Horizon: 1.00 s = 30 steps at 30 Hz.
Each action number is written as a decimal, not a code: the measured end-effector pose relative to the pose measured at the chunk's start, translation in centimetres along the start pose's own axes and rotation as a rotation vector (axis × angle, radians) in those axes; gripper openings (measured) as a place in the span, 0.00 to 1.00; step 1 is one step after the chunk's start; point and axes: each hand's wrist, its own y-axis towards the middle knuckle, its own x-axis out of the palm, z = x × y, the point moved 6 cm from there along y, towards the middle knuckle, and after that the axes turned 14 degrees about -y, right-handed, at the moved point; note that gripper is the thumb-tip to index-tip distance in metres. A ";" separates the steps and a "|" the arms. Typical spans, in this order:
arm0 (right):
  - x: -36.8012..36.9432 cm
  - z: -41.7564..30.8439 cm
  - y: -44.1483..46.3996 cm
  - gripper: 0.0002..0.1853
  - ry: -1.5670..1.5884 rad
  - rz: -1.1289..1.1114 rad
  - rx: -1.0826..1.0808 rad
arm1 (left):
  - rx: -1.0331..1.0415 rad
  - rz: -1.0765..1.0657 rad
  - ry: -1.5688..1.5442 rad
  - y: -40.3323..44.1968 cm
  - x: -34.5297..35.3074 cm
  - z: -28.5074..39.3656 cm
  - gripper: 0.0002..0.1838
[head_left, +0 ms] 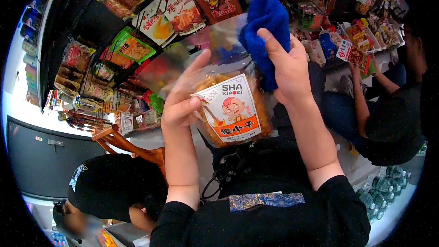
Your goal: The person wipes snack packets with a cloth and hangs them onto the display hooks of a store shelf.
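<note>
A clear snack bag (235, 110) with a white and orange label and yellowish-brown food inside hangs upright in front of my body. My left hand (183, 96) grips its left side, with the thumb on the front by the label. In my right hand (288, 61) is a bunched blue cloth (265, 32), pinched under the thumb. The cloth lies against the upper right part of the bag's clear plastic. The right hand's fingers behind the cloth are hidden.
Hanging snack packets (129, 48) fill the rack ahead. A crouching person (393, 105) handles packets at the right shelf. Another person (114, 187) is at lower left, beside a wooden chair (155, 155). Bottles (386, 185) stand at lower right.
</note>
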 end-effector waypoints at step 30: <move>5.0 2.1 -2.5 0.31 -1.314 -0.227 -0.803 | -0.160 0.310 -0.013 1.4 -2.4 -2.1 0.40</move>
